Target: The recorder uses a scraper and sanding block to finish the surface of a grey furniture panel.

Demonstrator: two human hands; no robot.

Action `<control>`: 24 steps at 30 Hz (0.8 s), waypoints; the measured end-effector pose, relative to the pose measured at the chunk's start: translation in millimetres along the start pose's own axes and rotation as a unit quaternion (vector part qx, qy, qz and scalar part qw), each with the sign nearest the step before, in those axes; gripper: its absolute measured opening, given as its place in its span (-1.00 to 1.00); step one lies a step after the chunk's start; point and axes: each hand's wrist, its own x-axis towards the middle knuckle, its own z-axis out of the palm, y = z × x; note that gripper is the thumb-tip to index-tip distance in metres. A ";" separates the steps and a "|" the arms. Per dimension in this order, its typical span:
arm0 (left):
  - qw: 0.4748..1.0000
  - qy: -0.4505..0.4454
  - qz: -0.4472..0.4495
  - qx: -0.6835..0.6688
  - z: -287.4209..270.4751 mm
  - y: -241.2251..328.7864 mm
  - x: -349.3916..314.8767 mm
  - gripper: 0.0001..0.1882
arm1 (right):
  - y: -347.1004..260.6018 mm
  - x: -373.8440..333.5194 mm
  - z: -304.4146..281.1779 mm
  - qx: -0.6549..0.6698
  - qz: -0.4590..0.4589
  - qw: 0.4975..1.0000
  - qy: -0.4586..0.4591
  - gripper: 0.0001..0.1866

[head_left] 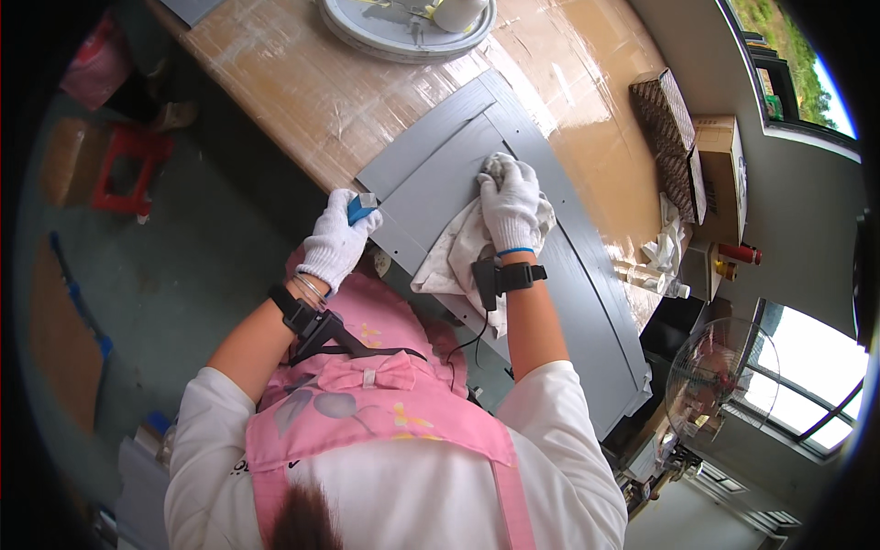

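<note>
A long grey panel (440, 174) with a raised frame lies slantwise across the table, its near edge facing me. My left hand (337, 243), in a white knit glove, is closed round a small blue tool (360, 208) with a pale flat end, beside the panel's left edge. On the panel's face rests my right hand (510, 202), also gloved, its fingers curled over a crumpled greyish wad (496, 165). A stained white cloth (454, 252) lies under that hand and wrist and hangs past the near edge.
Plastic film covers the brown table (339, 101). A round grey lid (403, 41) with a white cup (458, 13) sits at the far side. Cardboard boxes (720, 174), a clear bottle (642, 275) and a fan (720, 376) stand right. A red stool (128, 174) is on the left floor.
</note>
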 end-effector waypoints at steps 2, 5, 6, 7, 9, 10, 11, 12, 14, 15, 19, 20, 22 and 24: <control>1.000 -0.015 0.002 -0.022 -1.4 -0.3 0.4 -0.57 | -14.0 -9.1 14.2 0.027 -0.059 0.998 -0.024 -0.64; 0.999 -0.011 -0.001 -0.031 -0.6 -5.4 2.1 -0.55 | -30.7 -18.0 6.3 -0.020 -0.096 0.993 -0.063 -0.73; 1.000 -0.011 0.000 -0.023 -1.2 -3.4 1.4 -0.54 | -26.6 -13.0 4.1 -0.025 -0.081 0.992 -0.091 -0.75; 1.000 -0.011 0.001 -0.014 -2.6 -0.3 0.1 -0.54 | -21.8 -7.3 1.7 -0.030 -0.067 0.990 -0.118 -0.77; 1.000 -0.009 0.002 -0.006 -3.3 3.9 -0.4 -0.53 | -8.7 6.8 1.4 -0.116 -0.109 0.987 -0.027 -0.79; 1.000 -0.008 0.002 -0.007 -2.0 3.4 0.5 -0.53 | -3.0 11.2 -1.8 -0.103 -0.106 0.988 -0.044 -0.80; 1.000 -0.009 0.002 -0.007 -0.8 2.5 0.8 -0.53 | -2.8 14.2 -6.4 -0.091 -0.100 0.989 -0.061 -0.80; 1.000 -0.010 -0.002 -0.006 -0.5 1.0 1.1 -0.53 | -2.8 13.5 -5.9 -0.046 -0.123 0.989 -0.075 -0.81; 1.000 -0.013 -0.008 -0.005 -0.2 -1.0 1.6 -0.52 | -3.2 9.7 -7.5 0.044 -0.167 0.980 -0.103 -0.82; 1.000 -0.014 -0.002 -0.012 -0.6 -0.3 1.3 -0.53 | -11.5 4.4 -7.7 -0.017 -0.184 0.976 -0.110 -0.82; 1.000 -0.013 0.007 -0.011 -2.1 -3.0 1.0 -0.53 | -7.7 10.6 -9.2 -0.071 -0.174 0.979 -0.083 -0.83; 1.000 -0.013 0.003 -0.004 -1.2 -3.5 1.5 -0.53 | -5.6 13.8 -10.1 -0.079 -0.163 0.981 -0.074 -0.83; 1.000 -0.021 0.001 -0.015 -1.8 -1.6 1.3 -0.54 | -7.4 14.2 -11.3 -0.080 -0.164 0.980 -0.083 -0.84; 0.999 -0.025 0.005 -0.031 -1.7 -0.9 1.9 -0.54 | -7.4 11.3 -8.8 0.065 -0.145 0.977 -0.142 -0.84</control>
